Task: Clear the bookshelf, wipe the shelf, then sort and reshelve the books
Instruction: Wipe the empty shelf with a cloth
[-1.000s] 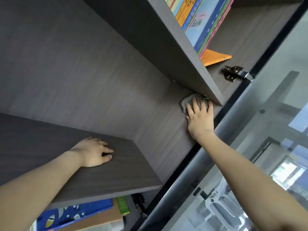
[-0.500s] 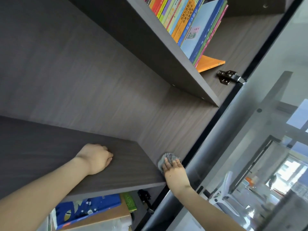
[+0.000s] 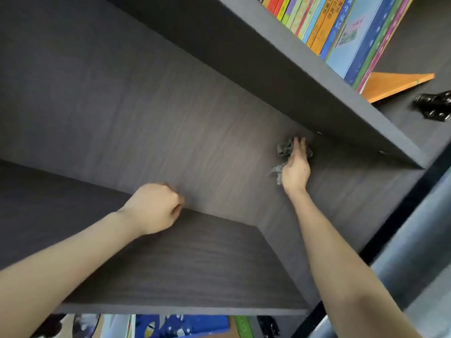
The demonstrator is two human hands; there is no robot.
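The dark wood shelf [image 3: 195,264] is bare, with no books on it. My right hand [image 3: 295,167] reaches up and presses a crumpled grey cloth [image 3: 284,148] with straight fingers against the compartment's inner wall, near the back right corner and just under the upper shelf board [image 3: 268,76]. My left hand [image 3: 153,208] rests on the bare shelf as a fist with nothing in it. A row of colourful books [image 3: 341,32] stands on the upper shelf.
An orange book [image 3: 390,84] lies flat beside the standing row, and a black door hinge [image 3: 434,106] sits on the right wall. More books [image 3: 185,325] show below the bare shelf. The open glass door [image 3: 427,276] stands at the right.
My right hand has carried the cloth from the shelf's front right corner up the wall to just under the upper board. My left hand has curled tighter into a fist on the shelf.
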